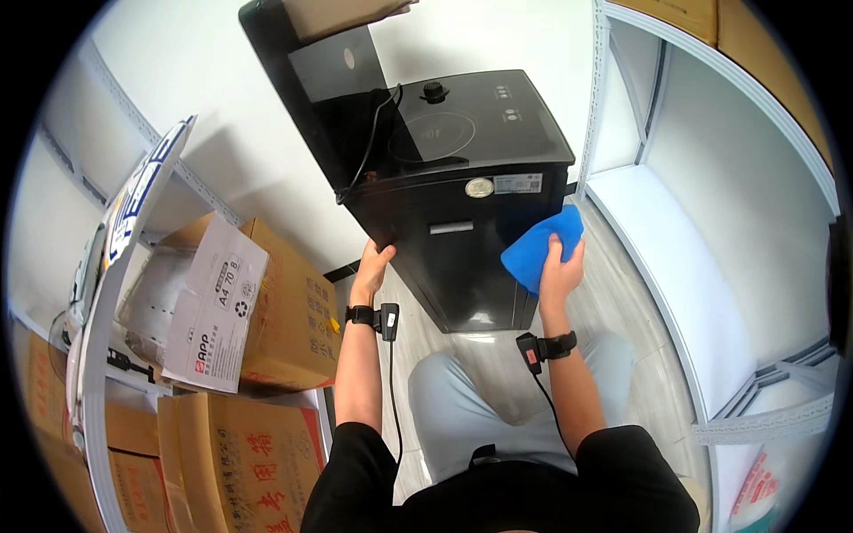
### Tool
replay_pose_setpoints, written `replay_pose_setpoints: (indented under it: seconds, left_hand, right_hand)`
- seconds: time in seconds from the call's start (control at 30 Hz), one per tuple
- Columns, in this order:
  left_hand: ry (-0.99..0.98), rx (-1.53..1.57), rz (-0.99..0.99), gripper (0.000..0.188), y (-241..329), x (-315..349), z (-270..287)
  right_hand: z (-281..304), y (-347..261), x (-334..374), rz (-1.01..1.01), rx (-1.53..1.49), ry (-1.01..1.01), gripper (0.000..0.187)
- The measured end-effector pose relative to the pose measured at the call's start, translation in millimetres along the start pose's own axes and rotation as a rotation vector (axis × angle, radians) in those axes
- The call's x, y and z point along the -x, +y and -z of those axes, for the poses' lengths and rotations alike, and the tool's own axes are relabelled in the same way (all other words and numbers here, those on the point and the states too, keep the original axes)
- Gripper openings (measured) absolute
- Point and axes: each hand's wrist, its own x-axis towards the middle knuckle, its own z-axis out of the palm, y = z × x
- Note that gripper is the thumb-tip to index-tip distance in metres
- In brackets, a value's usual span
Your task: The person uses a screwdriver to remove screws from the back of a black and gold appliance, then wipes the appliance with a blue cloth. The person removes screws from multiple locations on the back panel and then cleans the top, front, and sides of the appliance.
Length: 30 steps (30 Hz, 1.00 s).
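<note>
A tall black water dispenser (418, 222) stands on the floor before me. Its glossy top bears a round heating ring (433, 136) and a small black knob-like part (434, 91). My left hand (371, 269) grips the left side of the body, thumb at the front edge and the other fingers partly hidden. In my right hand (562, 271) is a folded blue cloth (539, 251), pressed against the right front edge, with the thumb lying over it. A black cord (380, 124) hangs over the upright back panel (333, 67) at the left of the top.
Metal shelving (93, 373) with cardboard boxes (293, 311) stands close on my left. White shelves (662, 258) rise on the right, with a plastic bag (755, 489) low down. A white wall (480, 40) is behind the dispenser. Wristbands with cables (394, 382) run along both forearms.
</note>
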Motion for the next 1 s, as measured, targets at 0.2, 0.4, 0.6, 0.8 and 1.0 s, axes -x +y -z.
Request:
replay_pose_setpoints:
  seconds: [0.2, 0.4, 0.6, 0.8, 1.0]
  left_hand:
    - [-0.038, 0.087, 0.050, 0.106, 1.0, -3.5, 13.5]
    - [0.051, 0.115, 0.064, 0.100, -4.4, -5.4, 21.0]
    - [0.100, 0.111, 0.026, 0.085, -8.7, -2.4, 22.8]
    - [0.211, 0.150, -0.004, 0.077, -4.8, 2.8, 4.0]
    - [0.328, 0.059, -0.015, 0.076, 13.9, 12.4, -22.0]
  right_hand:
    - [20.3, 6.0, 27.2, 0.002, 0.028, -0.045, 0.038]
    - [31.5, 8.1, 44.5, 0.113, 0.121, -0.046, 0.041]
    - [49.9, 22.3, 0.8, -0.077, -0.275, -0.356, 0.033]
    - [43.1, 39.4, -62.1, -0.466, -0.821, -0.252, 0.031]
    - [17.1, 42.7, -148.2, -0.450, -0.874, -0.313, 0.037]
